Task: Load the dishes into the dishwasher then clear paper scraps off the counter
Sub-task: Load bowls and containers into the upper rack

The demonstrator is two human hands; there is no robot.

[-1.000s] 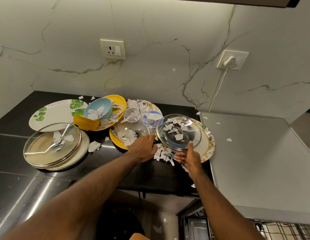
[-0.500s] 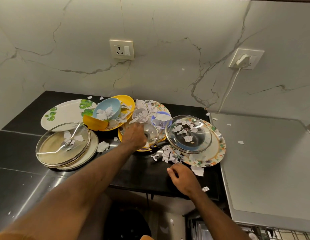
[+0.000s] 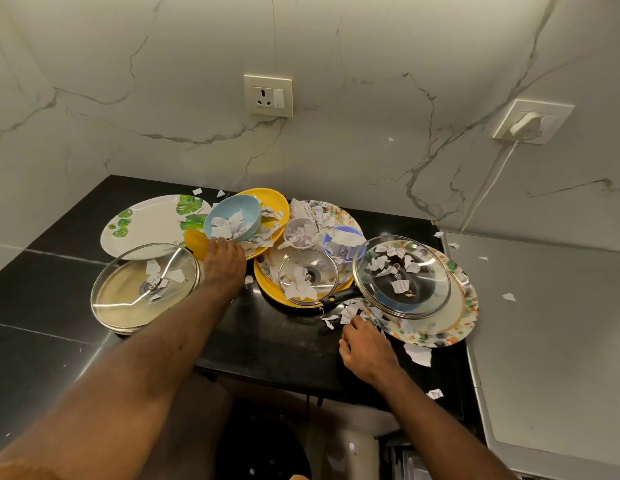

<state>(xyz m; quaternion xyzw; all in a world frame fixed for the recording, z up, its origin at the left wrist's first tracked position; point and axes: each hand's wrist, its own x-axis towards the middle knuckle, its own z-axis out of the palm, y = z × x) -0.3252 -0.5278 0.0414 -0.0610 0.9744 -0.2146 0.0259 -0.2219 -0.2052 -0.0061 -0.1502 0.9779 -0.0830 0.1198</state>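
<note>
My left hand (image 3: 223, 263) touches the blue bowl (image 3: 247, 207) just ahead; I cannot tell its grip. My right hand (image 3: 365, 344) curls beside paper scraps (image 3: 348, 311), hold unclear.

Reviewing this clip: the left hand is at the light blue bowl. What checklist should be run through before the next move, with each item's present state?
1. Left hand has a firm hold on the light blue bowl: cannot tell; its fingertips reach the near rim, but the hold is hidden.
2. Bowl is free of paper scraps: not ok; several lie inside.
3. Bowl sits level: not ok; it is tilted, resting on the yellow plate.
4. No dish is stacked on the bowl: ok.
5. Right hand is free to help: cannot tell; its fingers curl at scraps beside the floral plate.
</note>
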